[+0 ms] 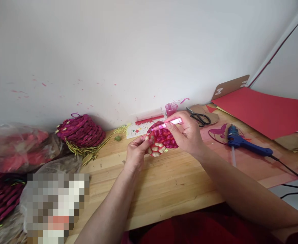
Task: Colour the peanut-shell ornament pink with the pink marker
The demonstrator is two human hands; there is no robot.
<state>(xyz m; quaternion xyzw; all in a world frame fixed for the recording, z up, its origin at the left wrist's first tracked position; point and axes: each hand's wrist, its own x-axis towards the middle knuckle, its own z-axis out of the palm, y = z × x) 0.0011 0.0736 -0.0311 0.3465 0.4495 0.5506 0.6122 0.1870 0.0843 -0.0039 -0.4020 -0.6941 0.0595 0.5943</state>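
Near the middle of the view, a round red piece (166,138) is covered with peanut-shaped lumps, dark pink on the upper and right part and pale tan at the lower left. My left hand (136,150) pinches its left edge between thumb and fingers. A white brush or pen with a pink tip (173,122) is held in my right hand (188,135), its tip at the top left of the lumps. Behind my hands, a clear cup with pink paint (171,109) stands against the wall.
Black scissors (201,117), a blue glue gun (250,145) with its cord, and red card (263,108) lie right on the wooden table (108,183). Left are a bundle of dark pink pieces with yellow strings (82,134) and plastic bags (16,145). A starry sheet (136,131) lies behind.
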